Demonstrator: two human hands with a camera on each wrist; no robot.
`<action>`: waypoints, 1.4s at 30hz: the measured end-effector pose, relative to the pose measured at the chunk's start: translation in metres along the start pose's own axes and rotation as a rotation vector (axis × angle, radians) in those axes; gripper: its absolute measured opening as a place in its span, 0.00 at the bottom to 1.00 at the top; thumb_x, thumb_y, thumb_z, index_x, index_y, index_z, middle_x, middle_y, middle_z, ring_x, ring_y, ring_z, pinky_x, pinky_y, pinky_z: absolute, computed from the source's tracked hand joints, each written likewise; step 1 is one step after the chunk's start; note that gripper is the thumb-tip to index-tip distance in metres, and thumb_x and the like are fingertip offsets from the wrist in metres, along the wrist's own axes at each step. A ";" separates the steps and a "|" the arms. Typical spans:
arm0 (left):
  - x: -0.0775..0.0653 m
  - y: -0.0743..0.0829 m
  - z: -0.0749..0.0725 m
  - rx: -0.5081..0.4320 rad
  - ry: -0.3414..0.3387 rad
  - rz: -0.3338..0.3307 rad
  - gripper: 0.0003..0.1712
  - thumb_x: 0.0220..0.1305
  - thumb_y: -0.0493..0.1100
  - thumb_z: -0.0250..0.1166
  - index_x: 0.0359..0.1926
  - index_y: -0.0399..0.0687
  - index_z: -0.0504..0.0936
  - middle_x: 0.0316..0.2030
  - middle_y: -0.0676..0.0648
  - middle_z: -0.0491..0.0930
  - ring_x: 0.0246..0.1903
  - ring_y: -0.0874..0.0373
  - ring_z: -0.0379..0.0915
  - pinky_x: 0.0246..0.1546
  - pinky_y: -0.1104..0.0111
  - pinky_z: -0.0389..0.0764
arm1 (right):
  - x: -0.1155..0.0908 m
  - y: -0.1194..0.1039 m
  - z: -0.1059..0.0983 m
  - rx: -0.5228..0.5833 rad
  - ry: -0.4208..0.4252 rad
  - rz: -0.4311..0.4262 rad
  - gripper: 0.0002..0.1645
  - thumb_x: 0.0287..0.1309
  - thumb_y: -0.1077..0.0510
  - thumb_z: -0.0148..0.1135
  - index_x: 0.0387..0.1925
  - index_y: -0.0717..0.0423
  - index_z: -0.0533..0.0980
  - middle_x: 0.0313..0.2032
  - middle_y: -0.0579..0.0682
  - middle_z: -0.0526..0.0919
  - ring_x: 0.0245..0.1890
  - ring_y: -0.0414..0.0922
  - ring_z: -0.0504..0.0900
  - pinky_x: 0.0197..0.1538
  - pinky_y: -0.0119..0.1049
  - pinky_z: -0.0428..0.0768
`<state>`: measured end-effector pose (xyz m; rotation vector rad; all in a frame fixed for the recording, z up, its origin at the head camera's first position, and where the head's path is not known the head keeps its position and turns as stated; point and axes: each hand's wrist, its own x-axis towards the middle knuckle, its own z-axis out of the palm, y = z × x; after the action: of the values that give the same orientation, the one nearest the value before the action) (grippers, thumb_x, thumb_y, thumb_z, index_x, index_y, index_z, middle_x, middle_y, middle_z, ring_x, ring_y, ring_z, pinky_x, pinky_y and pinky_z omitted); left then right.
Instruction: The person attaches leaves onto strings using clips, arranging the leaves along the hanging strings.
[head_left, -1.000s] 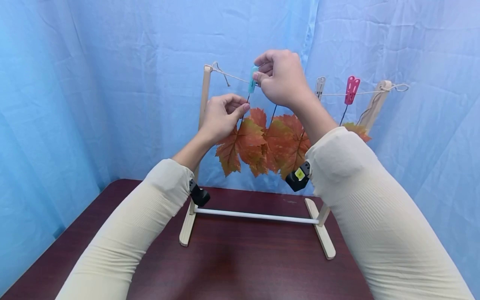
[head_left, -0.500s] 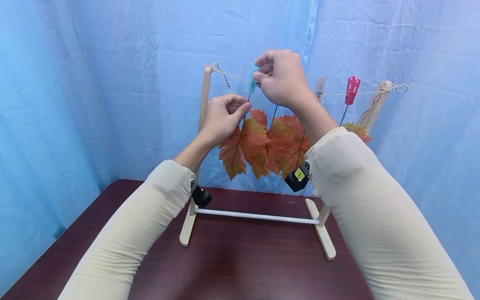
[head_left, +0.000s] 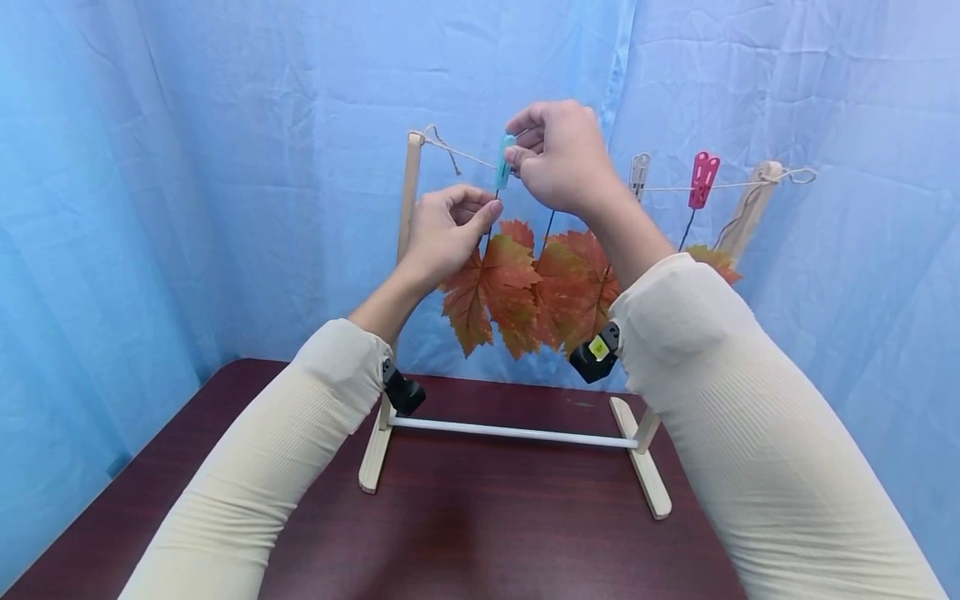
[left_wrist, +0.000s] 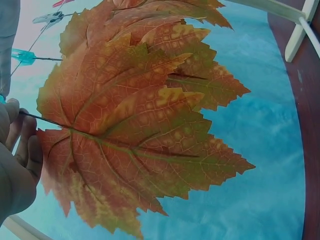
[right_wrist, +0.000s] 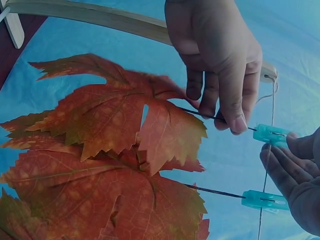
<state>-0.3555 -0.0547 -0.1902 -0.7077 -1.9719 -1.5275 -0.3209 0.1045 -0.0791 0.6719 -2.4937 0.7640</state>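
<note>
My left hand (head_left: 447,232) pinches the dark stem of an orange-red artificial maple leaf (head_left: 487,287) between thumb and fingers. Just above it, my right hand (head_left: 566,158) grips a turquoise clothespin (head_left: 503,165) by its upper end, on the string (head_left: 461,153). In the right wrist view the stem's tip meets the jaw end of that clothespin (right_wrist: 270,135); whether it is clamped I cannot tell. Beside it, a second turquoise clothespin (right_wrist: 262,199) on the string holds another leaf's stem. The held leaf (left_wrist: 125,145) fills much of the left wrist view, overlapping leaves behind.
A wooden stand carries the string between its left post (head_left: 411,187) and right post (head_left: 752,208). A white clothespin (head_left: 639,175) and a pink clothespin (head_left: 703,180) hang farther right. A white bar (head_left: 513,432) joins the feet on the dark red table (head_left: 480,533). Blue curtains hang behind.
The held leaf has swung slightly right and now hangs straighter, with my left hand shifting very little. My right hand stays on the turquoise clothespin in nearly the same place.
</note>
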 end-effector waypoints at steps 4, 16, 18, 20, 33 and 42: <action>0.000 0.000 0.000 -0.044 -0.008 -0.029 0.16 0.71 0.49 0.67 0.48 0.42 0.87 0.41 0.41 0.86 0.37 0.56 0.82 0.38 0.66 0.80 | 0.000 0.000 0.000 -0.003 -0.001 0.001 0.21 0.74 0.60 0.56 0.64 0.60 0.76 0.55 0.54 0.85 0.52 0.43 0.85 0.57 0.36 0.80; 0.000 -0.003 0.001 -0.047 0.010 0.009 0.14 0.70 0.47 0.68 0.47 0.41 0.88 0.38 0.39 0.87 0.35 0.51 0.83 0.36 0.67 0.81 | 0.001 -0.003 -0.002 -0.022 -0.009 0.009 0.21 0.74 0.60 0.56 0.63 0.62 0.76 0.55 0.56 0.85 0.53 0.45 0.85 0.57 0.37 0.80; 0.000 -0.003 0.001 -0.050 0.015 0.006 0.15 0.70 0.48 0.68 0.46 0.41 0.88 0.38 0.40 0.87 0.35 0.53 0.83 0.38 0.67 0.82 | 0.002 -0.003 -0.002 -0.016 -0.011 0.018 0.21 0.74 0.60 0.56 0.64 0.62 0.76 0.55 0.56 0.85 0.53 0.45 0.85 0.57 0.37 0.81; 0.000 -0.002 0.001 -0.048 0.019 0.008 0.15 0.70 0.48 0.68 0.46 0.41 0.88 0.38 0.41 0.87 0.35 0.54 0.83 0.39 0.67 0.82 | 0.002 -0.003 -0.002 -0.013 -0.006 0.021 0.21 0.74 0.59 0.56 0.64 0.62 0.76 0.55 0.55 0.85 0.53 0.45 0.85 0.57 0.37 0.81; 0.002 0.000 0.002 -0.041 0.032 0.032 0.15 0.70 0.47 0.69 0.47 0.40 0.88 0.38 0.42 0.88 0.36 0.53 0.83 0.39 0.67 0.82 | 0.000 -0.002 -0.002 -0.024 -0.010 0.020 0.21 0.74 0.59 0.57 0.63 0.61 0.76 0.54 0.55 0.86 0.53 0.45 0.85 0.57 0.38 0.80; 0.001 0.001 0.003 -0.039 0.036 0.031 0.15 0.70 0.48 0.69 0.47 0.41 0.88 0.38 0.41 0.87 0.34 0.56 0.82 0.40 0.67 0.81 | 0.001 -0.001 -0.001 -0.008 -0.037 0.038 0.22 0.75 0.59 0.56 0.65 0.60 0.75 0.57 0.54 0.84 0.54 0.44 0.85 0.57 0.37 0.80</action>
<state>-0.3561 -0.0518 -0.1890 -0.7183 -1.9014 -1.5536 -0.3205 0.1041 -0.0773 0.6434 -2.5482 0.7614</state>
